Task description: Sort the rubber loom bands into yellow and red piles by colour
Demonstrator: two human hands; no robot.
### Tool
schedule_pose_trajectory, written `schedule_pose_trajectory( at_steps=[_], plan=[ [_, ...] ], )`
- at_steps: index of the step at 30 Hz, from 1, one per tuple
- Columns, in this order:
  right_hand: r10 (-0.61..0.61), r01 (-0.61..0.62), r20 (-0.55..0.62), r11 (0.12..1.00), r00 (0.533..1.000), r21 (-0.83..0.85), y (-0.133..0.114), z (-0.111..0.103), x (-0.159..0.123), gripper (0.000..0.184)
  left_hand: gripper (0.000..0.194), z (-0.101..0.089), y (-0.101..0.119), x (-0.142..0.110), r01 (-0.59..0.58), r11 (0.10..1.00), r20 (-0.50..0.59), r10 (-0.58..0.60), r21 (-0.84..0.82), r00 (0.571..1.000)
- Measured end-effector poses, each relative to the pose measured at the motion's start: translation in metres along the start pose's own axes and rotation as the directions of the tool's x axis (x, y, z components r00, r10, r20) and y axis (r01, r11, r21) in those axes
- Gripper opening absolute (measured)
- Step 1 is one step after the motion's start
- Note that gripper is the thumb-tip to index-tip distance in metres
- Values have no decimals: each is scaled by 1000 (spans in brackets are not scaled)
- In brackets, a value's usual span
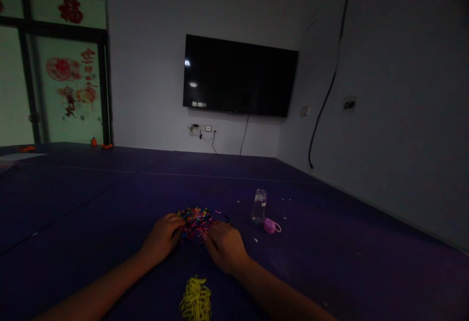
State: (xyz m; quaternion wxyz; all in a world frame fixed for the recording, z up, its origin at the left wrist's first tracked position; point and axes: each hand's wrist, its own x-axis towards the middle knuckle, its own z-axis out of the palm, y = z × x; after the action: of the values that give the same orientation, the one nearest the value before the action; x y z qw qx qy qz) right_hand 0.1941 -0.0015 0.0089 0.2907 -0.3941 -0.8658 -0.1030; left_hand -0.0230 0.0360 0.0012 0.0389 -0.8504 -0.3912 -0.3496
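Left hand (163, 237) and right hand (227, 246) touch multicoloured bands (196, 222) on a purple surface (110, 223). Yellow bands (197, 301) lie toward its near edge, a bottle (259, 207) nearer its right edge.

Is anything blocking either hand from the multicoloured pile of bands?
Nothing visible. The left hand and right hand are at opposite sides of the multicoloured pile; the clear bottle and pink cap sit off to the right.

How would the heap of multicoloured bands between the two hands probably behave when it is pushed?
The heap of multicoloured bands would probably give way floppily, not as one stiff block, since its strands look thin and curved. Neighbouring bands may drag along together, because many overlap. Some could stray at the edge, as one pink piece lies apart there.
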Motion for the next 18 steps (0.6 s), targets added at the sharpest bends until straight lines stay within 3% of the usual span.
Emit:
schedule_pose_trajectory(
  at_steps=[5, 12, 18],
  plan=[
    [90, -91, 63, 996, 994, 11, 17, 5, 7, 21, 20, -1, 1, 0, 113, 991, -27, -112, 68, 993],
    [-4, -3, 98, 998, 995, 68, 15, 7, 4, 24, 29, 0, -4, -1, 132, 991, -59, -132, 0, 989],
    [16, -24, 106, 997, 994, 71, 15, 7, 5, 23, 30, -3, -7, -1, 246, 969, -84, -248, -36, 965]
  ],
)
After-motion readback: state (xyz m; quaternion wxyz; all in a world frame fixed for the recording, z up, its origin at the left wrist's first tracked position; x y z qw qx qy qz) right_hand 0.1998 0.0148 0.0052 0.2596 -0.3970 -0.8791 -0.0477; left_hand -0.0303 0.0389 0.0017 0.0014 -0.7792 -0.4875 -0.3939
